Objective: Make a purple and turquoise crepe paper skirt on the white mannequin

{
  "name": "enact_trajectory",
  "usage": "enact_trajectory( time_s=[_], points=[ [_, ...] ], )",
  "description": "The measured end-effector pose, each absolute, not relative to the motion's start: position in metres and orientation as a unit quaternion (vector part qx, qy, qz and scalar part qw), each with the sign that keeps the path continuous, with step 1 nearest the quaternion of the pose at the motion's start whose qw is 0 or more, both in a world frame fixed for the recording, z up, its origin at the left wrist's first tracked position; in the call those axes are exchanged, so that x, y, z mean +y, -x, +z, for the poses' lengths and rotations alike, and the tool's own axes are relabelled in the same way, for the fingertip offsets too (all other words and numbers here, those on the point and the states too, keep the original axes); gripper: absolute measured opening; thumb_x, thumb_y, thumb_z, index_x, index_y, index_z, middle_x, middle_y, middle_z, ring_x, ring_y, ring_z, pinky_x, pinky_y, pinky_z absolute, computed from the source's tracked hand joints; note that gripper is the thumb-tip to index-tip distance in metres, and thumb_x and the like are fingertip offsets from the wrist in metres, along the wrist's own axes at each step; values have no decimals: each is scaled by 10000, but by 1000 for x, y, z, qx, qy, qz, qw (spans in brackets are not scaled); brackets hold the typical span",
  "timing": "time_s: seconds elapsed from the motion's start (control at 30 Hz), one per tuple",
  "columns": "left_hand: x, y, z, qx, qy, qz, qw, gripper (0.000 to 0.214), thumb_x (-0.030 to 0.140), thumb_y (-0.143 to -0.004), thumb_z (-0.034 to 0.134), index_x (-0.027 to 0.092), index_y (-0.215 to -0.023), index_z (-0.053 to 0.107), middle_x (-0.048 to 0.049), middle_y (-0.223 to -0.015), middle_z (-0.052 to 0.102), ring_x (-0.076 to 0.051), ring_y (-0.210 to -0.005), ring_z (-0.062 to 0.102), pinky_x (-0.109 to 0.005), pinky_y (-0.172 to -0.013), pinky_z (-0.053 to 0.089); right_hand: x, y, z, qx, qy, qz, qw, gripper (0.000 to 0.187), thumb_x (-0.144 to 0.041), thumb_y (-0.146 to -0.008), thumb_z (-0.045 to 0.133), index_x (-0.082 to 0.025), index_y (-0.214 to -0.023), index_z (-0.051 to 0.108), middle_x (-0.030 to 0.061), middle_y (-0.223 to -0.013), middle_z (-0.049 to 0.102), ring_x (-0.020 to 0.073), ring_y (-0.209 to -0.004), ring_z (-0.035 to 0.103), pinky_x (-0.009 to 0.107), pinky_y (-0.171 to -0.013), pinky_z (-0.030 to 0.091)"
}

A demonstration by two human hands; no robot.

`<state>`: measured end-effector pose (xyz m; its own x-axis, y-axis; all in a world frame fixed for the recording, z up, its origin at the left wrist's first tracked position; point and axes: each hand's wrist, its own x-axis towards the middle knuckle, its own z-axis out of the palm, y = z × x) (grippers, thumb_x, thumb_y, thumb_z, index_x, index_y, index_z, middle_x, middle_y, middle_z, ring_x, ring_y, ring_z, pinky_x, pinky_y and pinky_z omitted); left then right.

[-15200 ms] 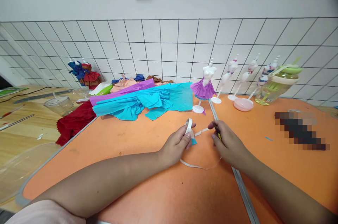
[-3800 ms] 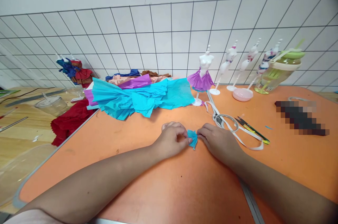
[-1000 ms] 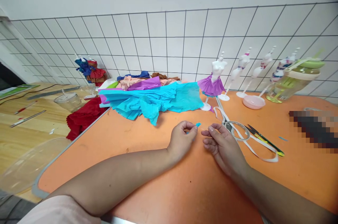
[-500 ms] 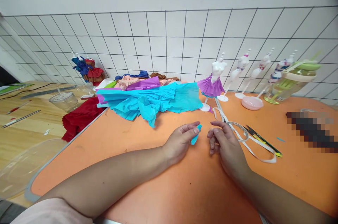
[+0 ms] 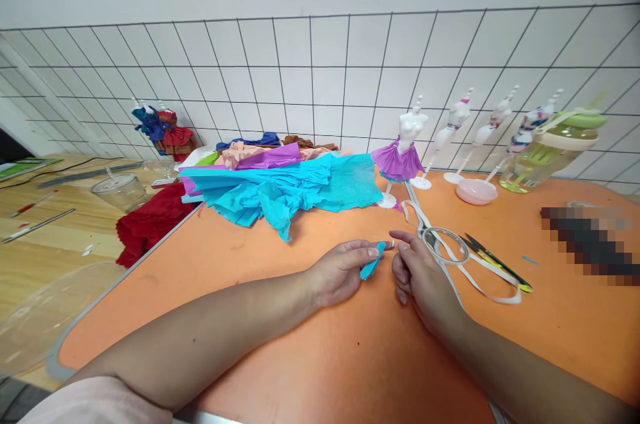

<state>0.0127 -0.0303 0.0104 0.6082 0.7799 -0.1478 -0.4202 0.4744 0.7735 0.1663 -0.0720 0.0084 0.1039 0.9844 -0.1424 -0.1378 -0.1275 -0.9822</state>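
My left hand pinches a small folded piece of blue crepe paper just above the orange table. My right hand is right beside it, fingers curled, thumb and forefinger pressed together at the paper's upper end on something too small to name. A roll of white tape with a loose strip lies just right of my right hand. Small scissors lie beyond it.
A heap of blue, purple and pink crepe paper lies at the back, red paper at the left edge. A mannequin in a purple skirt, further mannequins, a pink dish and a green-lidded bottle stand at the back right.
My right hand has closed in on the blue paper, its fingertips now meeting the left hand's. Earlier it had set down the tape roll and scissors.
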Motion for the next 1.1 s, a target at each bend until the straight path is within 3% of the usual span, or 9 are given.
enact_trajectory(
  time_s=[0.13,0.3,0.43,0.53,0.63,0.77,0.97,1.1],
  points=[
    [-31,-16,11,260,-348,369,822,244,305,-603,840,147,-733,707,-44,-811,695,-154,-814,599,-279,-803,423,-72,-165,8,-414,537,526,514,429,-523,-859,493,-277,-1210,475,-108,-532,386,92,-409,307,195,-354,350],
    [-30,-17,13,298,-340,392,801,246,284,-588,843,124,-647,665,18,-586,579,-81,-587,488,-244,-639,365,-78,-164,12,-437,509,544,505,384,-442,-852,547,-277,-1192,484,-105,-539,405,83,-414,314,202,-391,374],
    [-26,-13,13,315,-349,398,788,278,291,-539,866,126,-644,669,21,-577,571,-78,-585,477,-237,-628,349,-78,-172,12,-425,413,570,569,303,-344,-827,564,-282,-1121,525,-89,-606,406,68,-438,269,192,-400,357],
    [-24,-10,11,323,-372,383,781,301,280,-499,885,124,-678,698,-12,-678,640,-97,-657,524,-239,-670,363,-71,-184,12,-407,447,531,594,204,-331,-813,549,-253,-997,585,-50,-717,417,81,-528,346,190,-434,392],
    [-24,-9,10,315,-397,358,784,302,280,-484,891,119,-656,702,-30,-729,663,-105,-687,540,-242,-693,368,-64,-195,16,-446,518,540,491,249,-410,-828,499,-201,-860,632,7,-794,474,133,-685,464,222,-496,457],
    [-25,-9,9,303,-407,345,790,294,278,-487,887,120,-645,696,-39,-759,671,-111,-695,545,-243,-688,369,-62,-201,25,-538,536,545,355,309,-476,-794,546,-183,-736,624,20,-747,519,161,-737,498,252,-562,468],
    [-27,-11,7,310,-462,339,759,296,332,-542,856,125,-647,672,-20,-706,625,-87,-609,472,-230,-578,312,-63,-198,25,-628,552,439,328,272,-453,-765,618,-185,-762,667,-2,-694,587,141,-674,513,260,-621,413],
    [-26,-11,4,319,-453,355,753,293,327,-549,852,126,-674,678,-23,-708,622,-102,-659,492,-234,-634,346,-63,-197,23,-650,584,344,343,253,-438,-743,641,-198,-797,700,17,-732,632,152,-649,539,277,-612,425]
  ],
)
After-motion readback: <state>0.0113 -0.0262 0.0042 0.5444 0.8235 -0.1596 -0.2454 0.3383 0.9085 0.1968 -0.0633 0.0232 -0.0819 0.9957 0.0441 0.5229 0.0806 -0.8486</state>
